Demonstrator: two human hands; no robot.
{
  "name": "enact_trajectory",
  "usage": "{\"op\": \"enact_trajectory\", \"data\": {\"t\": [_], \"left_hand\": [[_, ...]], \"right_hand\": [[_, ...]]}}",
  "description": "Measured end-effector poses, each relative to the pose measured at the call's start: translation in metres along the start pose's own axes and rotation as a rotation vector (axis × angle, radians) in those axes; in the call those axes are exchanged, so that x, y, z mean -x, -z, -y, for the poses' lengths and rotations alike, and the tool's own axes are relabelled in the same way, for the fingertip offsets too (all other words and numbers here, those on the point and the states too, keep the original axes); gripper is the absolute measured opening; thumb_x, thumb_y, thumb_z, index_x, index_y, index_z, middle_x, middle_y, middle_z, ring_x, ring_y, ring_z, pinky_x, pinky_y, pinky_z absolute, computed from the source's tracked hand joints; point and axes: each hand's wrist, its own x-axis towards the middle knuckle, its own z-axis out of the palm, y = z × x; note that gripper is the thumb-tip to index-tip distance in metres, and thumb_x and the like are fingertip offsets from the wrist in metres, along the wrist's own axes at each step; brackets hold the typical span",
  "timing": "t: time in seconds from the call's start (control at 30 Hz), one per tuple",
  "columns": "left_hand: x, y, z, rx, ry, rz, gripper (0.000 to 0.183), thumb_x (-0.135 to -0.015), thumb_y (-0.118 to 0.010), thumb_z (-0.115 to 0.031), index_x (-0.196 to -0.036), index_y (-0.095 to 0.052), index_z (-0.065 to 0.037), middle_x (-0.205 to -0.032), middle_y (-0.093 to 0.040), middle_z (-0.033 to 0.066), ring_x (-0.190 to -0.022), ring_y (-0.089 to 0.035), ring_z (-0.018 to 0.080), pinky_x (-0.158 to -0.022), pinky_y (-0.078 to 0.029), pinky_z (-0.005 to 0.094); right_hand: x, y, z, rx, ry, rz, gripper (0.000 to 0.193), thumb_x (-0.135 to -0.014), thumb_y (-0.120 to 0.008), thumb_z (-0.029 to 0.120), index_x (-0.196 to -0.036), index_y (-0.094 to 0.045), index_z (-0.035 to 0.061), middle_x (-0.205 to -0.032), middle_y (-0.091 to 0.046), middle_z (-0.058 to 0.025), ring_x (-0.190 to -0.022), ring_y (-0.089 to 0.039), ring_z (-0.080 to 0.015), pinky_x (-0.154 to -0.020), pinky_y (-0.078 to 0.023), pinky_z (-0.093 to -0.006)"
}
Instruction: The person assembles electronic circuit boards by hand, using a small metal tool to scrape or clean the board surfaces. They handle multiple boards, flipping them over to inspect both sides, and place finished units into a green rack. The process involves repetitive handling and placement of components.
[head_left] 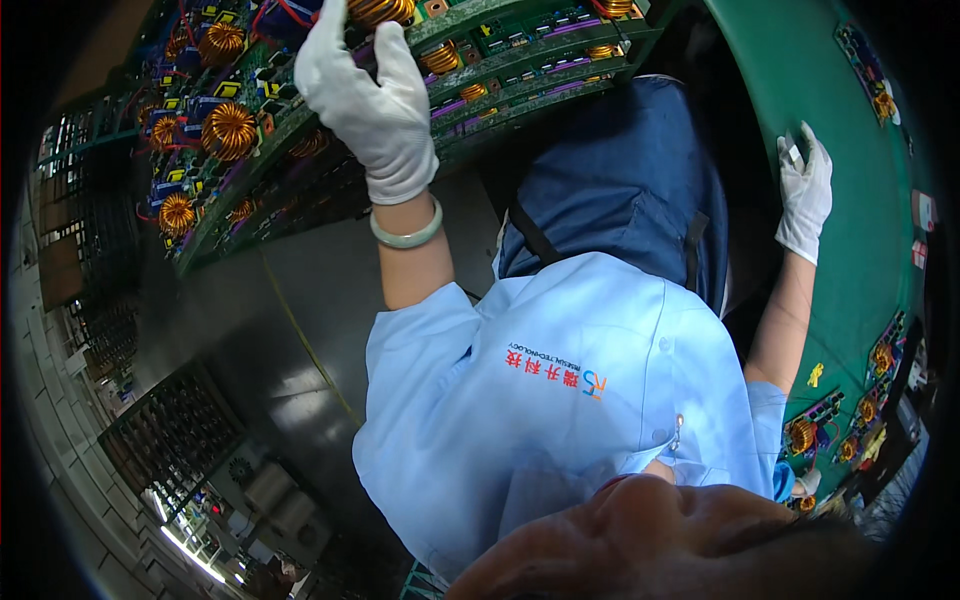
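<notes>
My left hand [375, 115], in a white glove, reaches up among the stacked circuit boards [290, 140]. Its thumb and fingers are spread around a gap beside a copper coil [380, 10], and the fingertips run out of the picture at the top. I cannot see whether they touch a board. Over at the right, my right hand [806, 190], also gloved, rests at the edge of the green tabletop [765, 60]. Its fingers are bent around a small pale piece [794, 155], too small to name.
The boards stand in tiers with copper coils [229, 131] and red wires. Along the table lie a board [868, 75] at the far end, more boards [812, 425] close by, and a small yellow piece [815, 375]. A dark blue cover [630, 180] lies across my lap. Dark racks [170, 425] stand left.
</notes>
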Motion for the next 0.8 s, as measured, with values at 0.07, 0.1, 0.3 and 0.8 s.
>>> {"op": "enact_trajectory", "data": {"t": [0.07,0.1,0.3,0.8], "left_hand": [[0.016,-0.003,-0.005,-0.079,-0.031,0.000,0.054,-0.083,-0.080,-0.005,-0.132,-0.061,0.001,-0.126,-0.066,0.0158,-0.114,-0.060,0.0329,-0.102,-0.047,0.0412],[0.023,-0.001,-0.011,-0.044,0.009,0.018,0.056,-0.083,-0.079,-0.007,-0.135,-0.059,-0.001,-0.126,-0.065,0.0160,-0.116,-0.060,0.0341,-0.109,-0.042,0.0461],[0.068,-0.032,-0.015,-0.217,0.026,-0.015,0.061,-0.081,-0.075,-0.015,-0.138,-0.055,-0.013,-0.144,-0.048,0.0183,-0.136,-0.041,0.0431,-0.117,-0.020,0.0681],[0.085,-0.046,0.006,-0.202,0.074,0.034,0.064,-0.082,-0.068,-0.002,-0.143,-0.053,-0.013,-0.149,-0.046,0.0204,-0.145,-0.031,0.0478,-0.119,-0.010,0.0661]], "right_hand": [[0.003,0.000,-0.004,0.031,-0.040,0.045,0.046,-0.093,-0.072,0.046,-0.128,-0.069,0.0151,-0.124,-0.069,-0.0075,-0.116,-0.065,-0.0272,-0.096,-0.054,-0.0370],[0.002,0.000,-0.003,0.039,-0.054,0.065,0.048,-0.093,-0.071,0.048,-0.128,-0.069,0.0154,-0.125,-0.069,-0.0075,-0.117,-0.065,-0.0276,-0.097,-0.054,-0.0375],[0.005,-0.006,-0.010,-0.089,-0.040,0.029,0.038,-0.095,-0.071,0.043,-0.116,-0.075,0.0116,-0.118,-0.073,-0.0058,-0.111,-0.067,-0.0247,-0.096,-0.054,-0.0349],[0.010,-0.027,-0.035,-0.204,-0.109,0.051,0.031,-0.098,-0.069,0.033,-0.119,-0.074,0.0103,-0.119,-0.072,-0.0069,-0.109,-0.069,-0.0232,-0.095,-0.054,-0.0335]]}}
